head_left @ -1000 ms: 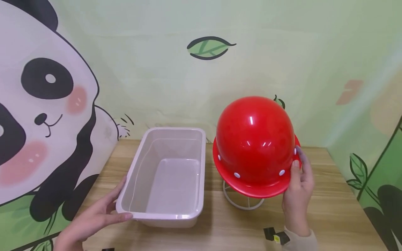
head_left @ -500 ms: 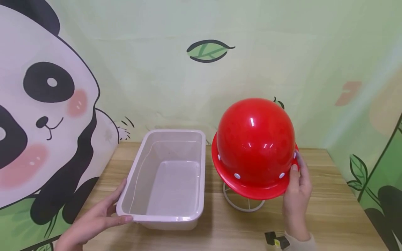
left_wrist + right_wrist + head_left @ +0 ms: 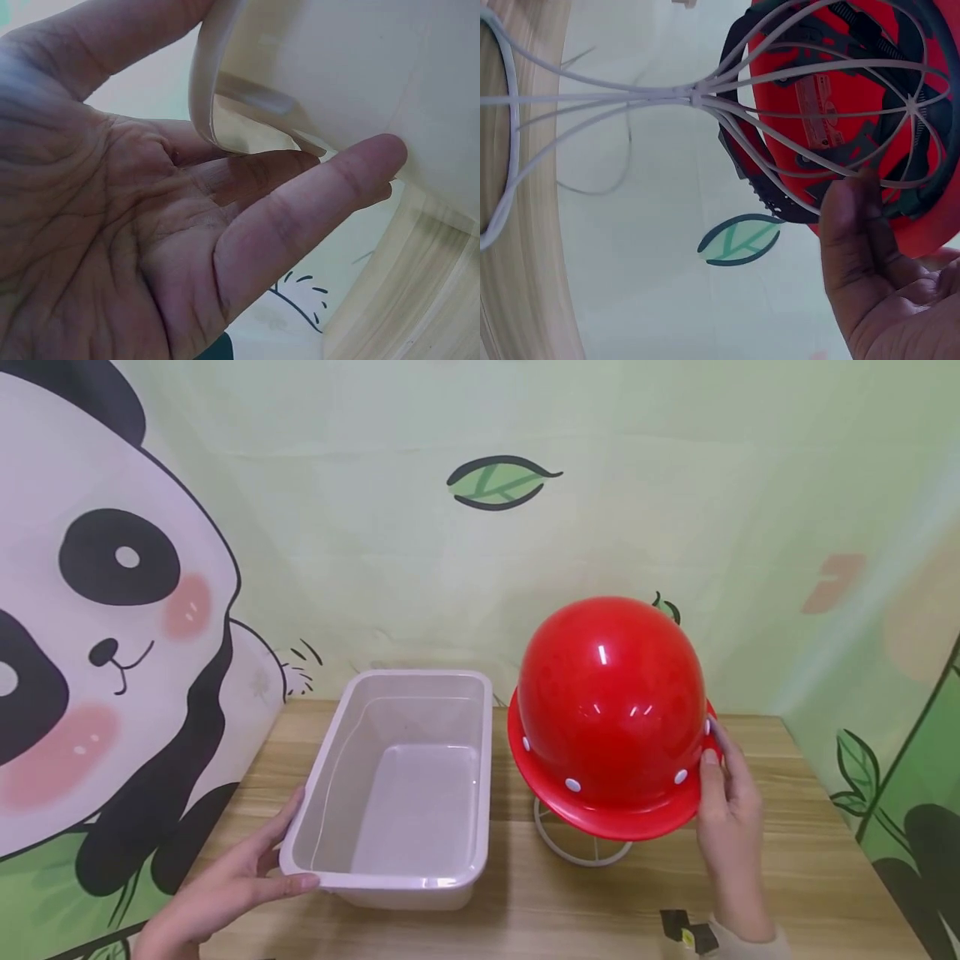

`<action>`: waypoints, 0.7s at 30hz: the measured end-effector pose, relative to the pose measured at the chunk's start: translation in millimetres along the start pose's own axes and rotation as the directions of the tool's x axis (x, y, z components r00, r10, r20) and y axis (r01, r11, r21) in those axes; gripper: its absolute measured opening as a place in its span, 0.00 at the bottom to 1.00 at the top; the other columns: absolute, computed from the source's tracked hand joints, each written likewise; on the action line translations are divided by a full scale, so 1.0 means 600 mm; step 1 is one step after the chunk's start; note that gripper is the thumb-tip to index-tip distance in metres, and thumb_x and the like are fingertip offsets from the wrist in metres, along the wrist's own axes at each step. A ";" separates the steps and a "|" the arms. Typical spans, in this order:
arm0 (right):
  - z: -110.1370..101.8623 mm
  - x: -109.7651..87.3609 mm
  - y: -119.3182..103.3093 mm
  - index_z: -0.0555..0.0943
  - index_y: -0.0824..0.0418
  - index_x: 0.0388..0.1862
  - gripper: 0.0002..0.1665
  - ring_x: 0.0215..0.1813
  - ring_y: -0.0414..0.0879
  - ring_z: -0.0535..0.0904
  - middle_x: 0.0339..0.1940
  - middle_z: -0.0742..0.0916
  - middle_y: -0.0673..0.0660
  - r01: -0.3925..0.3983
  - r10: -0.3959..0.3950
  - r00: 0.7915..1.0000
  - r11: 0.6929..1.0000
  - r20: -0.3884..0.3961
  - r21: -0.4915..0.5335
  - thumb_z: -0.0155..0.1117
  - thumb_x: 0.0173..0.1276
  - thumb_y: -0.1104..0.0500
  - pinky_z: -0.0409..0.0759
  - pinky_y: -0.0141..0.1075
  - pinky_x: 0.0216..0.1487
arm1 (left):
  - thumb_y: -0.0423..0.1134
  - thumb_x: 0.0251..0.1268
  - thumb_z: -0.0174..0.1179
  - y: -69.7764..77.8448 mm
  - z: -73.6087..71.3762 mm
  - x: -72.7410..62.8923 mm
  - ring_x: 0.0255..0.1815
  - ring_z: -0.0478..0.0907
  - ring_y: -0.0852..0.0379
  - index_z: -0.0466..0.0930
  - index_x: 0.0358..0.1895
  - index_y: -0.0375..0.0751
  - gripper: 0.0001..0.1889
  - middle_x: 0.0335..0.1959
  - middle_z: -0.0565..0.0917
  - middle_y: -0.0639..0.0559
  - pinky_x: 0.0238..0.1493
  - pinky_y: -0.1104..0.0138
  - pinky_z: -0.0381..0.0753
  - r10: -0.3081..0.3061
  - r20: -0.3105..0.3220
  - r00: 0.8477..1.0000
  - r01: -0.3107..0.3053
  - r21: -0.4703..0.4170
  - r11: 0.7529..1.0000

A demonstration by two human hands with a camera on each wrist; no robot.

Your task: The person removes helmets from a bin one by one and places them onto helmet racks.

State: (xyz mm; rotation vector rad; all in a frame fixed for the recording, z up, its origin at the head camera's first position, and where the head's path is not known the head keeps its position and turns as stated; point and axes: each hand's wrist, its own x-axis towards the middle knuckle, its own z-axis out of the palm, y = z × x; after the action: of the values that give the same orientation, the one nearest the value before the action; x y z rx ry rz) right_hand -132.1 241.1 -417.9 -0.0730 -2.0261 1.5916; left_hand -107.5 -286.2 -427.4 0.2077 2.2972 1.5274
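A red hard hat [image 3: 611, 702] with white buttons around its lower edge sits over a white wire stand [image 3: 697, 94]. My right hand [image 3: 731, 839] grips the hat's brim on the right, thumb on the outside. In the right wrist view, fingers reach beneath the brim, next to the dark inner straps [image 3: 922, 199] and the stand's wires. To the left is a beige plastic basin [image 3: 390, 882] with bare insides. My left hand [image 3: 225, 889] holds its near left corner; the thumb lies along the rim, and the fingers are against the outer wall in the left wrist view.
The wooden table [image 3: 517, 927] carries the basin and the stand. A fabric backdrop [image 3: 360, 552] with a printed panda [image 3: 127, 635] and leaves closes off the back and sides. Black tape with a yellow patch [image 3: 688, 935] is by the right sleeve.
My right hand has shifted slightly to the right, and the hard hat has moved a little right and down with it. The left hand and the basin stay nearly in place.
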 end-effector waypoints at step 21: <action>-0.004 -0.002 0.013 0.63 0.32 0.77 0.34 0.58 0.38 0.78 0.70 0.77 0.45 0.058 -0.054 0.998 0.975 0.025 -0.214 0.55 0.79 0.58 0.77 0.19 0.44 | 0.38 0.63 0.70 -0.003 0.003 -0.002 0.71 0.64 0.38 0.39 0.83 0.58 0.54 0.82 0.42 0.42 0.54 0.69 0.76 0.076 0.009 0.997 -0.076 -0.008 0.997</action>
State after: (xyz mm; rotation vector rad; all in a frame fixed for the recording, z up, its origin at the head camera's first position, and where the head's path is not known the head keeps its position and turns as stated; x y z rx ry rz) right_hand -132.2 245.3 -425.3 -0.0803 -2.1884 1.3396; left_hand -105.7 -285.9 -429.3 0.3034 2.3001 1.5681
